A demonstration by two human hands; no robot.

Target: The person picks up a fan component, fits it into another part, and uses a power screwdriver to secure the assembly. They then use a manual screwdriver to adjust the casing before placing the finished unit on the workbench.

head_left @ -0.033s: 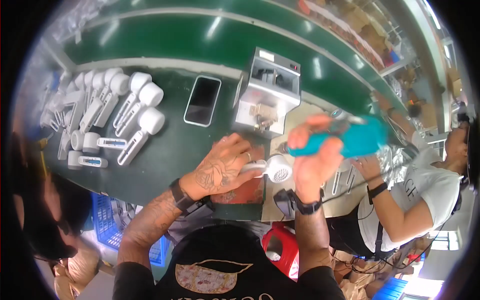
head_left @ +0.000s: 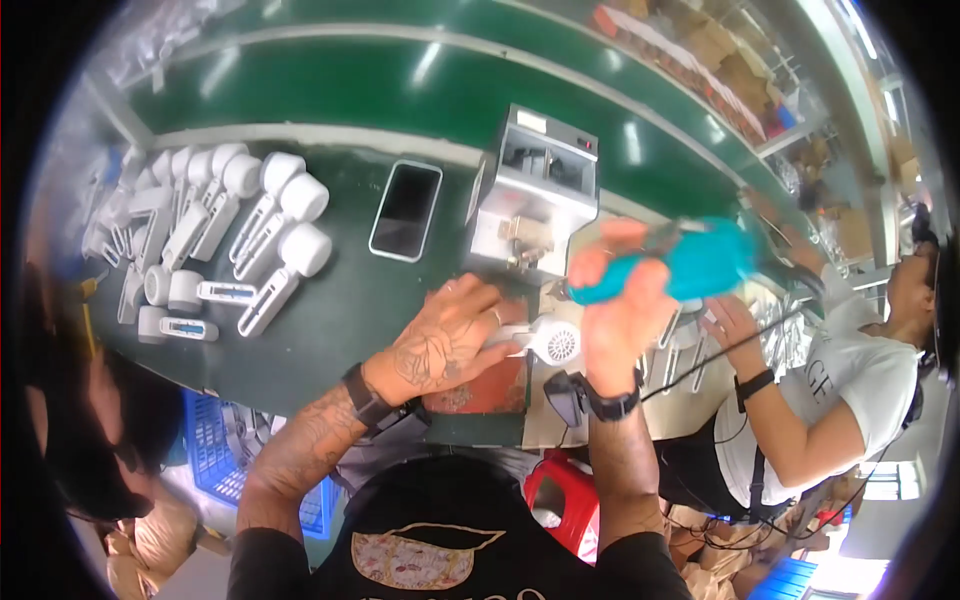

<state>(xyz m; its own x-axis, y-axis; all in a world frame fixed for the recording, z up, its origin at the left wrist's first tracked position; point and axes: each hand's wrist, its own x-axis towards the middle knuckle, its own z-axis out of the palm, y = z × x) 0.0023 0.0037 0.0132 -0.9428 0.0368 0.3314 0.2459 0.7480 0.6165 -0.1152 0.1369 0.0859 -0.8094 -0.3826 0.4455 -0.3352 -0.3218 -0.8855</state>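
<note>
My left hand (head_left: 440, 335) is closed on the handle of a white handheld device (head_left: 557, 342) with a round, grilled head, holding it down over a reddish mat (head_left: 485, 388). In my right hand (head_left: 622, 320) is a teal electric screwdriver (head_left: 710, 260), gripped and tilted, its body blurred by motion. Its nose points left, above the device's head and apart from it as far as I can tell. A silver box-shaped screw feeder (head_left: 535, 215) stands just beyond my hands. More white devices (head_left: 268, 300) of the same shape lie in rows at the left.
A phone (head_left: 406, 210) lies on the green table left of the feeder. At the right, a co-worker (head_left: 845, 390) reaches toward slim white parts (head_left: 680, 360) on brown cardboard. A dark cord crosses there. Below the table edge are a blue basket (head_left: 212, 455) and a red stool (head_left: 580, 500).
The screwdriver in my right hand has shifted slightly left. My left hand stays on the white device. The whole view has moved a little.
</note>
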